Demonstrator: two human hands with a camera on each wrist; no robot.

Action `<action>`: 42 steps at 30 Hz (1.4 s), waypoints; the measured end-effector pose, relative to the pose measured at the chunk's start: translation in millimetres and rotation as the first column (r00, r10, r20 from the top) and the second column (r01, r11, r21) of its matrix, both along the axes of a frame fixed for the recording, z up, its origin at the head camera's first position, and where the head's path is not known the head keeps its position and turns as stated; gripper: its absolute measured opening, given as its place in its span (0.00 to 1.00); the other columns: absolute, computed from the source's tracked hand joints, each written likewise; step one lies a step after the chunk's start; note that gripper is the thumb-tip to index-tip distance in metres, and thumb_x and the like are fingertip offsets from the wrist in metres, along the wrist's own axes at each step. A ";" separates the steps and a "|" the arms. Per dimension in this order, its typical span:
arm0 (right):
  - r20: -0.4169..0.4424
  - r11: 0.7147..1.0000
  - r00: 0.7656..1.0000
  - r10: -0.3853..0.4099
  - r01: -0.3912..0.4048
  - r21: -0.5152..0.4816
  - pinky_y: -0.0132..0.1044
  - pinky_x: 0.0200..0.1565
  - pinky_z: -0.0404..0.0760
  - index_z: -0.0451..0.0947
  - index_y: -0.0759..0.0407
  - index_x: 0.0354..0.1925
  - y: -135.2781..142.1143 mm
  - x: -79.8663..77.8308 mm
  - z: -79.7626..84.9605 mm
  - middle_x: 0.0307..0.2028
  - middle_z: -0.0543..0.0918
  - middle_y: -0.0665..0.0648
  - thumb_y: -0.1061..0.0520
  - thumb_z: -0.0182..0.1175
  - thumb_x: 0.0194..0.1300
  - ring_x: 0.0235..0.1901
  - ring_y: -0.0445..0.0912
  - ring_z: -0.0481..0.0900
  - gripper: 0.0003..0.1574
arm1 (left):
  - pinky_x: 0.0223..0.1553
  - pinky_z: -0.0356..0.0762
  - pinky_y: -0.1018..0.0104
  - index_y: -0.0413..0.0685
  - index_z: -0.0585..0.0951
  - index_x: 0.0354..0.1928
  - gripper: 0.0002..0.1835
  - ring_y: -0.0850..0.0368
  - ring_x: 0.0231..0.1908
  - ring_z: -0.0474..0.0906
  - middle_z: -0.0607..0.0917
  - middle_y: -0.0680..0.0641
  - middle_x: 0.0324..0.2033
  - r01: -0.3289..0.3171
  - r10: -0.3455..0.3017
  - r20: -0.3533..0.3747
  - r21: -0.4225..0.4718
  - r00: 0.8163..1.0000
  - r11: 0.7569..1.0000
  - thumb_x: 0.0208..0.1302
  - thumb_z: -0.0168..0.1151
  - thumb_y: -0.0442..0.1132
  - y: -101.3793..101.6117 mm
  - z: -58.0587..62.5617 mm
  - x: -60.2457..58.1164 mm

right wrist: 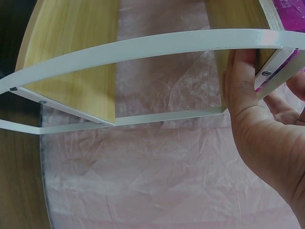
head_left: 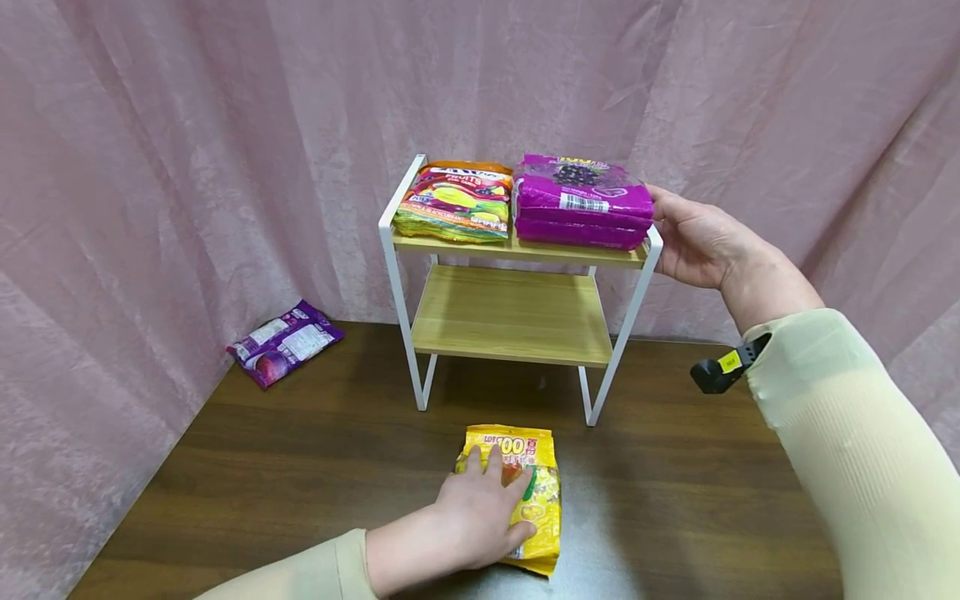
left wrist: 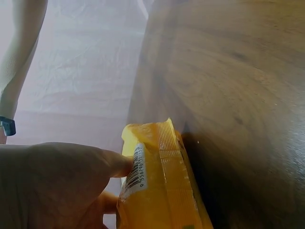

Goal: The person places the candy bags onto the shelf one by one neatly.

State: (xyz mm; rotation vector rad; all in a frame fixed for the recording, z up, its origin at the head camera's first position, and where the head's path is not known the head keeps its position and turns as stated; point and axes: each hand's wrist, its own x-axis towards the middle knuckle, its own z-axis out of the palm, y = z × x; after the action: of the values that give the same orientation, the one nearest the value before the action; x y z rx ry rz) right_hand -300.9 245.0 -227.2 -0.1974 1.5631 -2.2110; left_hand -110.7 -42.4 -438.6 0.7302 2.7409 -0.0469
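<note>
My left hand (head_left: 483, 512) rests on a yellow candy bag (head_left: 543, 500) on the table, fingers spread over its front. In the left wrist view the thumb lies by the barcode of the yellow bag (left wrist: 162, 181). My right hand (head_left: 697, 237) grips the right end of a two-tier shelf rack (head_left: 517, 312), at its top board. In the right wrist view one digit of the right hand (right wrist: 267, 129) reaches under the board, while the others lie above, by the purple bag. This purple grape candy bag (head_left: 585, 200) sits on the top board's right half, partly hiding the fingertips.
A multicoloured fruit candy bag (head_left: 453, 204) lies on the top board's left half. At the far left of the brown table (head_left: 322, 467) is a dark purple packet (head_left: 288, 342). A pink curtain (head_left: 300, 150) hangs behind the rack and along both sides.
</note>
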 end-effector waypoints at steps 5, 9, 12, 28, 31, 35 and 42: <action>0.004 1.000 1.000 -0.005 0.005 -0.003 0.43 0.45 0.87 0.48 0.41 0.82 0.7 0.2 -0.4 0.50 0.84 0.59 0.66 0.42 0.79 0.42 0.48 0.86 0.41 | 0.47 0.84 0.42 0.71 0.67 0.76 0.37 0.32 0.69 0.65 0.67 0.38 0.73 0.003 -0.003 -0.019 -0.015 1.000 1.000 0.69 0.51 0.73 10.6 -0.1 0.1; 0.006 1.000 1.000 0.005 -0.005 -0.012 0.43 0.45 0.87 0.48 0.41 0.82 0.4 -0.5 -0.7 0.50 0.85 0.59 0.65 0.42 0.79 0.42 0.48 0.86 0.41 | 0.47 0.84 0.42 0.72 0.67 0.76 0.38 0.32 0.69 0.66 0.68 0.38 0.73 0.005 -0.007 -0.045 -0.028 0.999 1.000 0.68 0.51 0.74 18.1 -1.7 1.0; 0.003 1.000 1.000 0.012 -0.012 -0.019 0.43 0.45 0.87 0.47 0.41 0.82 0.6 -1.1 -0.8 0.50 0.85 0.59 0.66 0.41 0.79 0.42 0.48 0.86 0.41 | 0.47 0.84 0.42 0.72 0.67 0.76 0.38 0.32 0.69 0.66 0.67 0.37 0.73 0.003 -0.005 -0.053 -0.030 0.999 1.000 0.68 0.50 0.74 22.0 -2.5 1.2; -0.002 1.000 1.000 0.001 -0.001 0.005 0.44 0.45 0.87 0.48 0.41 0.82 0.8 0.5 0.8 0.54 0.84 0.60 0.63 0.45 0.80 0.42 0.49 0.86 0.41 | 0.69 0.56 0.32 0.58 0.49 0.83 0.45 0.38 0.77 0.47 0.46 0.42 0.81 -0.346 0.100 0.405 0.599 0.909 0.722 0.73 0.54 0.64 -45.6 8.1 -24.2; -0.004 1.000 1.000 -0.003 0.003 0.014 0.44 0.46 0.87 0.48 0.40 0.82 0.5 0.5 1.2 0.54 0.84 0.60 0.63 0.44 0.80 0.43 0.49 0.86 0.41 | 0.65 0.65 0.31 0.49 0.46 0.83 0.47 0.33 0.75 0.52 0.49 0.35 0.79 -0.578 0.076 0.646 0.617 0.759 0.534 0.75 0.56 0.58 -60.6 5.2 -26.8; -0.006 1.000 1.000 -0.006 0.006 0.024 0.45 0.46 0.87 0.48 0.40 0.82 0.3 0.3 1.2 0.55 0.83 0.60 0.63 0.45 0.80 0.43 0.49 0.86 0.40 | 0.47 0.82 0.35 0.43 0.42 0.82 0.48 0.27 0.69 0.61 0.46 0.28 0.78 -0.822 0.023 0.863 0.471 0.504 0.321 0.75 0.57 0.54 -71.1 -1.6 -21.9; -0.008 1.000 1.000 0.000 0.000 0.019 0.44 0.46 0.87 0.48 0.40 0.82 0.3 -0.4 0.2 0.52 0.85 0.59 0.64 0.42 0.80 0.43 0.48 0.86 0.40 | 0.49 0.74 0.24 0.43 0.34 0.81 0.50 0.20 0.73 0.40 0.35 0.28 0.77 -0.944 -0.167 0.941 0.313 0.294 0.101 0.76 0.55 0.53 -73.8 -7.1 -12.6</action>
State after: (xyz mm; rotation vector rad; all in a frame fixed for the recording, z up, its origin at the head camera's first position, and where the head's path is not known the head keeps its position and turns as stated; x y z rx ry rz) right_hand -301.3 245.3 -227.0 -0.2001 1.5873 -2.1974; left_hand -123.2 -116.2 -445.7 -0.2308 1.4163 1.8034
